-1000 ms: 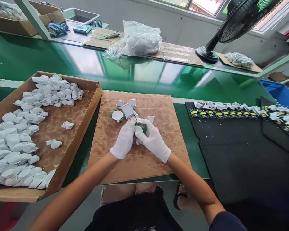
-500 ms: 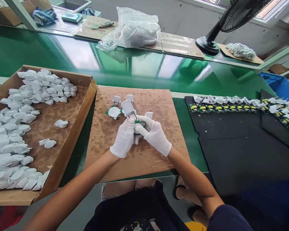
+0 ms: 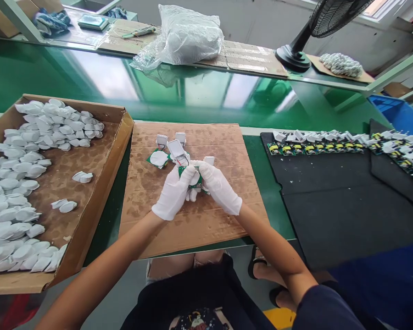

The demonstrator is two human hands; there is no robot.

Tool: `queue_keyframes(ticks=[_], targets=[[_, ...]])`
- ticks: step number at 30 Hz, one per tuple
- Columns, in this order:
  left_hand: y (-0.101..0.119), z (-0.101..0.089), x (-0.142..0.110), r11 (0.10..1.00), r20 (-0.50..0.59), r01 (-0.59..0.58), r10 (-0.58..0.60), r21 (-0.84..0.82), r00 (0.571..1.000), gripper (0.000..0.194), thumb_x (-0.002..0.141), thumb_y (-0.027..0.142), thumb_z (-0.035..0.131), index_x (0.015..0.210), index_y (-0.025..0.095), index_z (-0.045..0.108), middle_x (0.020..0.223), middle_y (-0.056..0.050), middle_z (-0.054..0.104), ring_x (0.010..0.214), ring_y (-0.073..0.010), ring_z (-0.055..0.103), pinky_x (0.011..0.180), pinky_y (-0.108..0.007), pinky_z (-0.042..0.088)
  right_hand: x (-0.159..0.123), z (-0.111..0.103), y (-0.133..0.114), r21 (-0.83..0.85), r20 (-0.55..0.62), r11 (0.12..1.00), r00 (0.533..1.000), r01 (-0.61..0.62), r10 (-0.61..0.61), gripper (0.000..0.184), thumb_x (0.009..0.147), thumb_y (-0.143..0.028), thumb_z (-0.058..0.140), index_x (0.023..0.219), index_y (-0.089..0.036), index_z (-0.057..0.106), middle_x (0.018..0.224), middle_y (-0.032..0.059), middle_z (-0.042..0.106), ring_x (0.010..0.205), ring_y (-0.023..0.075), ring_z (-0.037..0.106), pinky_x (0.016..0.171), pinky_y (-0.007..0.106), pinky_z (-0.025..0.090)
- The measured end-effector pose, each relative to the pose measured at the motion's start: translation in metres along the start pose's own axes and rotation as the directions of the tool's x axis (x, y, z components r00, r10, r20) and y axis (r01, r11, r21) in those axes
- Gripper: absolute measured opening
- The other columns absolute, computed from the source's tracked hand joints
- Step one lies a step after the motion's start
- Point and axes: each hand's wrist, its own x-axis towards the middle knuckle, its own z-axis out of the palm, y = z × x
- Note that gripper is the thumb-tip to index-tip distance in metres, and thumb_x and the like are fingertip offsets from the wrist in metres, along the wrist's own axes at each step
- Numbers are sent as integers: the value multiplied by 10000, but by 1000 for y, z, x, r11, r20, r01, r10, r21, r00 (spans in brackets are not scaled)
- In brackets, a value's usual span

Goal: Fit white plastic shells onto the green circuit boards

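I am holding my gloved left hand (image 3: 174, 192) and right hand (image 3: 219, 188) together, clamped on a small green circuit board (image 3: 200, 179), while more white plug housings (image 3: 161, 140) are lying unfinished just beyond the hands on the cardboard sheet (image 3: 192, 233).

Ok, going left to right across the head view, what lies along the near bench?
Cardboard tray of white shells → cardboard sheet → black mat with green circuit boards.
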Motion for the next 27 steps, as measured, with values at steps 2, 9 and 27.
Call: queue_keyframes(ticks=[2, 9, 27], targets=[[-1, 0, -1, 1000, -38, 3, -3, 24, 999, 301, 808, 477, 502, 842, 179, 478, 494, 81, 462, 284, -45, 389, 262, -161, 294, -1, 4, 1, -32, -43, 999, 999, -20, 18, 448, 853, -512, 440, 1161, -191, 496, 648, -27, 591, 447, 100, 562, 439, 217, 487], [-10, 1, -1, 999, -7, 8, -8, -44, 1000, 338, 856, 491, 406, 774, 172, 480, 426, 59, 469, 297, -74, 408, 275, -174, 300, -2, 10, 5, -72, -261, 997, 965, 23, -41, 317, 814, -401, 541, 1031, -178, 599, 705, -17, 615, 465, 77, 530, 432, 194, 478], [-11, 0, 3, 958, -50, 161, -178, -238, 983, 408, 800, 526, 479, 1066, 217, 496, 731, -7, 604, 550, -132, 574, 385, -214, 410, -1, 12, 3, -332, -125, 943, 989, 27, -72, 561, 772, -262, 604, 1289, -233, 387, 811, -7, 610, 525, 90, 528, 537, 240, 502]])
